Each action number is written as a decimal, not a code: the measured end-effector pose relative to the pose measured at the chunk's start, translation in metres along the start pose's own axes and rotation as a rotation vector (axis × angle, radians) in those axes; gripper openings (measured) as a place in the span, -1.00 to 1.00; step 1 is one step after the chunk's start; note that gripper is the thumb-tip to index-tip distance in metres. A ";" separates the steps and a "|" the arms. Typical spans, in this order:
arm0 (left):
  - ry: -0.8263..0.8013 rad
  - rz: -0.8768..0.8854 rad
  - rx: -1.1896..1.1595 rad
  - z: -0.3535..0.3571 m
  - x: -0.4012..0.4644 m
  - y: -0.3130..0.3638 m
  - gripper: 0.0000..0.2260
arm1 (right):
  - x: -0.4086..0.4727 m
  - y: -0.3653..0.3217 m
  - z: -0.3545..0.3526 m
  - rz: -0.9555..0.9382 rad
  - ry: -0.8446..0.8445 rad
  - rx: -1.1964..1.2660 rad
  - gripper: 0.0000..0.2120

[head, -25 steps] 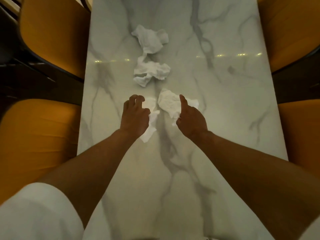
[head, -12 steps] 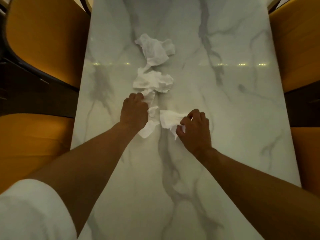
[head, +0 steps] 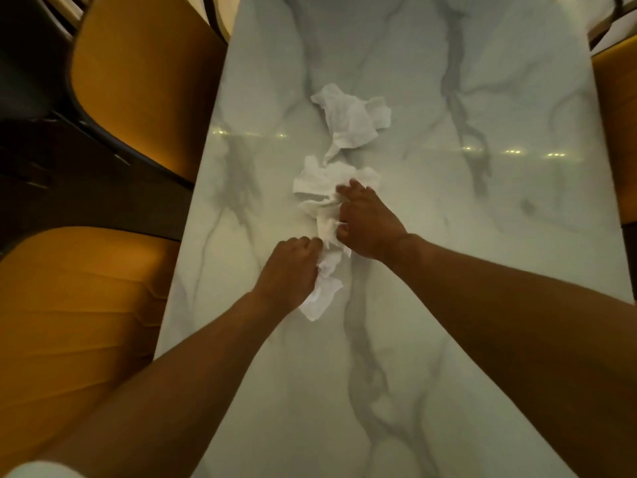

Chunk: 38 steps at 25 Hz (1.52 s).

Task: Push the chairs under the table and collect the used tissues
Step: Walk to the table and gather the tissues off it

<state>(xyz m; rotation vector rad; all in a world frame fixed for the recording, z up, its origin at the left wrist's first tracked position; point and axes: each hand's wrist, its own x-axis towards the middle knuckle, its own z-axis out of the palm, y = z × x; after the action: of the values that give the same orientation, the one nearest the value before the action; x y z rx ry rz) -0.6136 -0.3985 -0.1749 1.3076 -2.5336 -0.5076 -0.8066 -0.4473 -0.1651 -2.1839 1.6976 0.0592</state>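
Crumpled white tissues lie in a line down the middle of the marble table [head: 448,305]. My left hand [head: 287,270] is closed on the nearest tissue [head: 322,294], which trails out below its fingers. My right hand [head: 367,222] grips another tissue [head: 327,225] against its palm while its fingertips rest on the middle crumpled tissue [head: 317,184]. The far tissue [head: 350,120] lies untouched beyond both hands. Orange chairs stand along the table: a near-left chair [head: 76,322], a far-left chair [head: 144,81], and a right chair [head: 617,132] at the frame edge.
The near-left chair's seat sits tucked against the table's left edge. Dark floor [head: 69,188] shows between the two left chairs. Ceiling lights reflect as small bright spots on the glossy tabletop.
My right hand has closed on its tissue and moved forward and left onto the middle crumpled tissue. My left hand has drawn back a little, still gripping the nearest tissue.
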 end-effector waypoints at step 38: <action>-0.128 -0.197 0.267 -0.058 0.160 -0.048 -0.28 | 0.040 0.063 -0.056 0.317 0.466 0.418 -0.44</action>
<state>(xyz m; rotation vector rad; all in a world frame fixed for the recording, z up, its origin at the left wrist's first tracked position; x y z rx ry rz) -0.6477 -0.5664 -0.1324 1.6819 -2.6628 -0.3047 -0.8657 -0.5151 -0.1402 -1.6882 2.0577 -0.7067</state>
